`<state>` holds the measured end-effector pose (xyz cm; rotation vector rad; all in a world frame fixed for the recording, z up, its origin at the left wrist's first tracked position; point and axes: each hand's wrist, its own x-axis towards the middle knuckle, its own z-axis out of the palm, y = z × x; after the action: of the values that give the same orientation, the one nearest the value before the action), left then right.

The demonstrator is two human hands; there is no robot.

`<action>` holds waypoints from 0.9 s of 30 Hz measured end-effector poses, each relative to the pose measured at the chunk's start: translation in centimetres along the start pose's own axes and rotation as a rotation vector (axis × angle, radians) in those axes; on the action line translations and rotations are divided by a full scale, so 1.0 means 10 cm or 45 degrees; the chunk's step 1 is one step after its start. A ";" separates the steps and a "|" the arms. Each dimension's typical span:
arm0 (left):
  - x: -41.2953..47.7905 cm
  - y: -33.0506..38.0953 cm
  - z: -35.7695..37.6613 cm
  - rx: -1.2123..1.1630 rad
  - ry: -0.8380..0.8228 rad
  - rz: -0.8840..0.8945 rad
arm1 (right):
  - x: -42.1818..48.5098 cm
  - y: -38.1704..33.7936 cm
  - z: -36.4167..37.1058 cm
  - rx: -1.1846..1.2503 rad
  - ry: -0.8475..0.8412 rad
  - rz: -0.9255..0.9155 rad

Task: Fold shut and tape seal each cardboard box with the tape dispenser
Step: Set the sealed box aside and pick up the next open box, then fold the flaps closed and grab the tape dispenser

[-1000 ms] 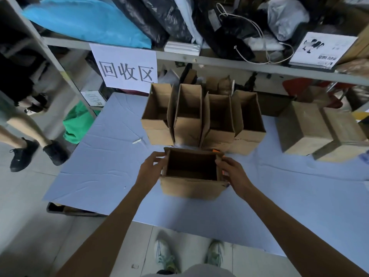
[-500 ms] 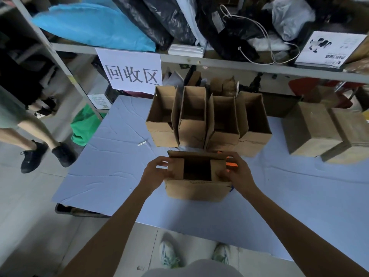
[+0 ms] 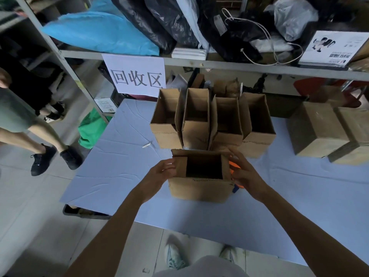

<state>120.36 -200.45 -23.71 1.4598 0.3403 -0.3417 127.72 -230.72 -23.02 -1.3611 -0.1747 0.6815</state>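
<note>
The cardboard box (image 3: 199, 188) stands on the near middle of the blue surface (image 3: 119, 172), top partly open, both side flaps folded inward. The left hand (image 3: 164, 169) grips the left flap with curled fingers; the right hand (image 3: 244, 173) lies released, fingers extended over the right flap. The orange tape dispenser (image 3: 234, 169) is just right of the box, largely hidden behind the right hand.

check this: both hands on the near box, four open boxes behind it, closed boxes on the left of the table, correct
Not quite: the head view shows the closed boxes on the right of the table, not the left. The left hand and right hand are on the near box, four open boxes behind it.
</note>
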 end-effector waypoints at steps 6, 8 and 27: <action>-0.04 0.01 0.07 0.209 0.121 0.067 | 0.08 0.13 0.11 -0.500 0.446 -0.134; -0.05 0.04 0.11 0.186 0.185 0.106 | 0.12 0.17 0.13 -0.576 0.538 -0.148; 0.04 0.02 0.27 0.289 0.454 0.134 | 0.09 0.13 0.09 -0.784 0.594 -0.170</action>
<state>120.80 -203.17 -23.49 1.7578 0.5210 -0.0316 127.55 -229.44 -24.22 -2.0399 -0.1000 0.1783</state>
